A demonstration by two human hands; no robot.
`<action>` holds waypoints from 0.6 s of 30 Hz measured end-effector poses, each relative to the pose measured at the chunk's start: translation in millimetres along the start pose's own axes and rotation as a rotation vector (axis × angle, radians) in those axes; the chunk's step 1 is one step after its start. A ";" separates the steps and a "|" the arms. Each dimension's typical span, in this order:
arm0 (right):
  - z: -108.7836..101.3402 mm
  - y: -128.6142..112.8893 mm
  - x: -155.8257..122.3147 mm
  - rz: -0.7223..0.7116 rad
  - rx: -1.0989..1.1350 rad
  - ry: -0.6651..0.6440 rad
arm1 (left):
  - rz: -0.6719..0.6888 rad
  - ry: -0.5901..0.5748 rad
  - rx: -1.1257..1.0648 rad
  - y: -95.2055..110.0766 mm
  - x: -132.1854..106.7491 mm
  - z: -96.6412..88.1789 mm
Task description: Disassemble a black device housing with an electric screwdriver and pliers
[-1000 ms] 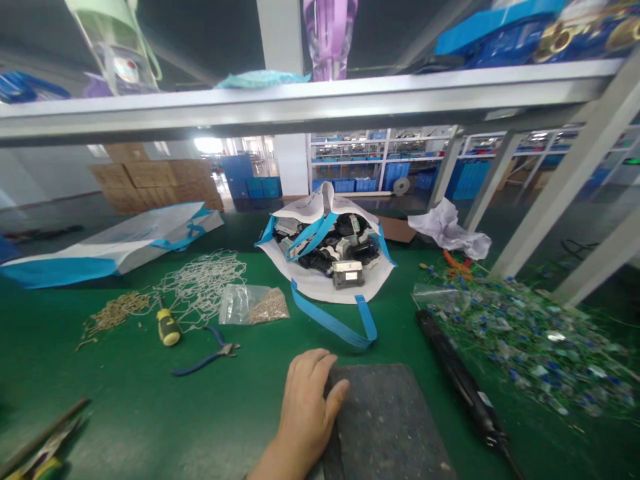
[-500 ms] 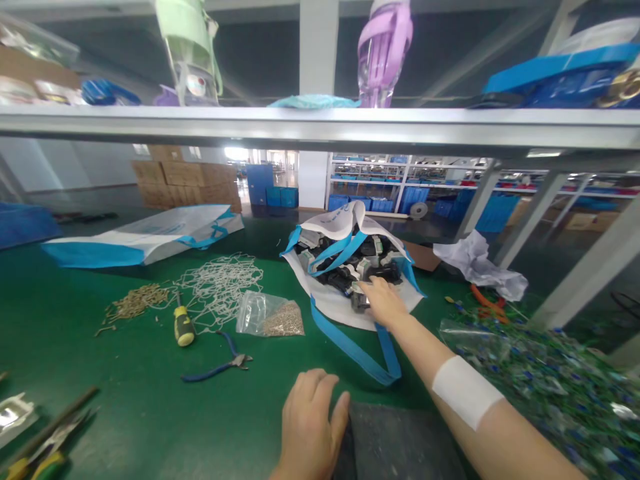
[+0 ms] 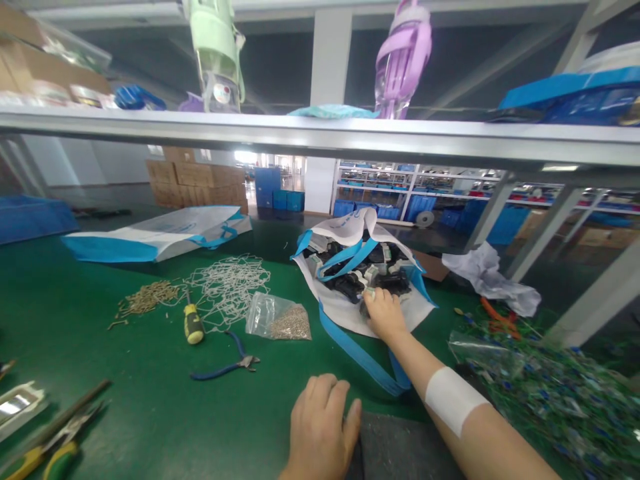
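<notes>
Clearly nearer: right hand, fingers over the module, grip hidden.
Module: near side of open white bag, far-right of left hand; long axis unclear.
Left hand: thumb spread, beside dark slab.

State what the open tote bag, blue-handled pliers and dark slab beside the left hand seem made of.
Open tote bag: probably synthetic fabric, matte white with blue trim, judging by its soft folds.
Blue-handled pliers: grey metal head with a slight shine; the evenly blue handles look plastic- or rubber-coated.
Dark slab: perhaps rubber or stone, given its dull surface; I cannot settle which.
</notes>
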State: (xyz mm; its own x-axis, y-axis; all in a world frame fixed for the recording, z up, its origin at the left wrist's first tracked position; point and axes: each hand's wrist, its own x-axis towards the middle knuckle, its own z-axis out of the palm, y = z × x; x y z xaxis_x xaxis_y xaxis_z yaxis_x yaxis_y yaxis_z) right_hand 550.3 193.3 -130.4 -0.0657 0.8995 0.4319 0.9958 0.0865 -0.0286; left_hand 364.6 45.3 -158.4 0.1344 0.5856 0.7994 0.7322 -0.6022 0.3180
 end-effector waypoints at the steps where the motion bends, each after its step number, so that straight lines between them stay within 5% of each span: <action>1: -5.6 0.7 -1.3 0.042 0.055 0.021 | 0.002 -0.001 0.000 0.5 0.6 -0.5; 8: -73.7 7.5 -21.0 0.399 0.614 0.177 | 0.018 -0.019 0.024 -0.3 -2.6 -4.0; 13: -116.8 -6.5 -78.1 0.580 1.164 0.069 | -0.032 -0.072 -0.102 10.1 -12.1 -6.0; 18: -127.5 -33.4 -141.4 0.688 1.529 -0.052 | -0.151 -0.217 -0.354 35.3 -21.9 -9.4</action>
State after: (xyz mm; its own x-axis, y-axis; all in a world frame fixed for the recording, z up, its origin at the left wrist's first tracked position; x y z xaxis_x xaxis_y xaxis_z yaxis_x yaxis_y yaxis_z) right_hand 534.4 8.6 -75.6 0.2936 0.9540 -0.0605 -0.1324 -0.0221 -0.9909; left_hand 381.2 6.2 -159.9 0.2079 0.7591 0.6169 0.4857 -0.6276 0.6085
